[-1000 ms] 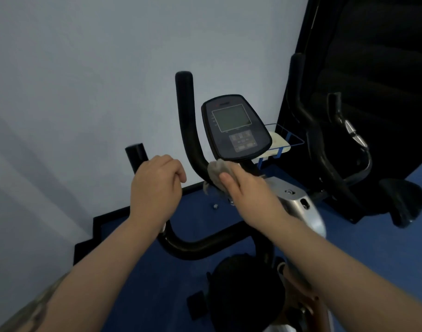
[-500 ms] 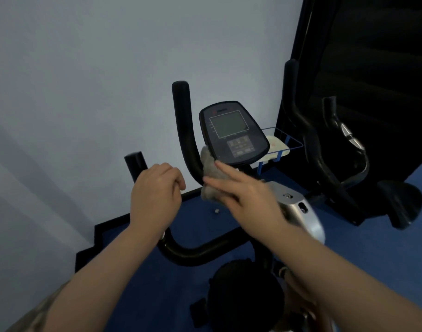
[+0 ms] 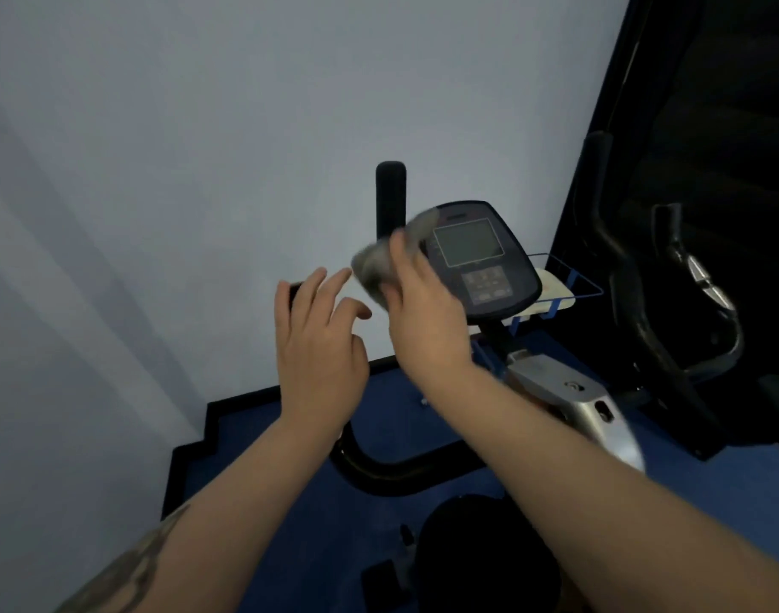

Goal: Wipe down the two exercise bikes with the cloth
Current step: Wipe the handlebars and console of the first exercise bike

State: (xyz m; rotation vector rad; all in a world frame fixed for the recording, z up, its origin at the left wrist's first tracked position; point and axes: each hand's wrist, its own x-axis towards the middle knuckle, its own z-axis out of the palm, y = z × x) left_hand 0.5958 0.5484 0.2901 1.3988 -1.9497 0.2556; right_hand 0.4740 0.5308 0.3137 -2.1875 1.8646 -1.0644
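Note:
The near exercise bike stands right in front of me, with a dark console (image 3: 480, 258), a black upright handlebar (image 3: 390, 196) and a silver frame (image 3: 573, 395). My right hand (image 3: 423, 311) is shut on a grey cloth (image 3: 378, 263), blurred, held against the console's left edge and the upright handlebar. My left hand (image 3: 319, 342) hovers open just left of it, fingers spread, off the left grip, whose black tip shows behind the fingers. A second, black exercise bike (image 3: 635, 276) stands to the right against a dark wall.
A blue wire basket (image 3: 569, 280) with something pale in it sits behind the console. The floor (image 3: 405, 418) is blue with a black skirting. A pale wall fills the left and top. The black saddle (image 3: 480, 550) is directly below me.
My right hand has carried the cloth up from the base of the handlebar to the console's left edge. My left hand has let go of the left grip and opened.

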